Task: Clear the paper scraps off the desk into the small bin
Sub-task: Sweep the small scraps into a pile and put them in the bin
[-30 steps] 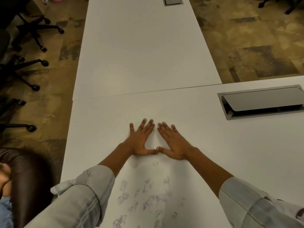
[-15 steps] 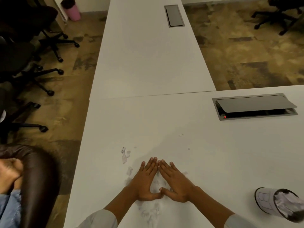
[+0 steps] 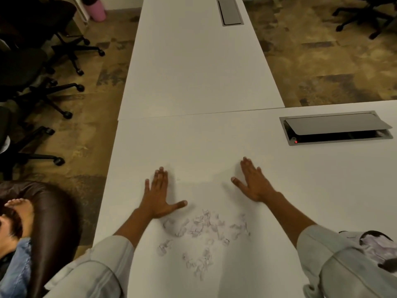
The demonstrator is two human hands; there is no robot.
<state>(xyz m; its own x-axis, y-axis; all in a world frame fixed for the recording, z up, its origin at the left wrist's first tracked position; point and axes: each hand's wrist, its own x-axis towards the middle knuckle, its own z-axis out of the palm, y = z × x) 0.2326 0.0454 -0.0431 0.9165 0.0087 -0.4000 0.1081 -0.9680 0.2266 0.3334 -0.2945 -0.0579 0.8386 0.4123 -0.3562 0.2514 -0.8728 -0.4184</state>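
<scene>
Since half a second ago, both hands have parted: the left hand [image 3: 158,195] and right hand [image 3: 253,183] now lie flat and well apart on the white desk [image 3: 193,143], where before their fingertips met in a wedge. Fingers of each hand are straight, close together, thumbs splayed inward, holding nothing. Paper scraps [image 3: 202,235] lie scattered on the desk below and between the 2 hands, at lower centre of the frame. At the lower right edge, behind the right sleeve [image 3: 343,265], the small bin [image 3: 373,244] shows partly, with paper inside. A cable hatch [image 3: 335,130] sits at right.
</scene>
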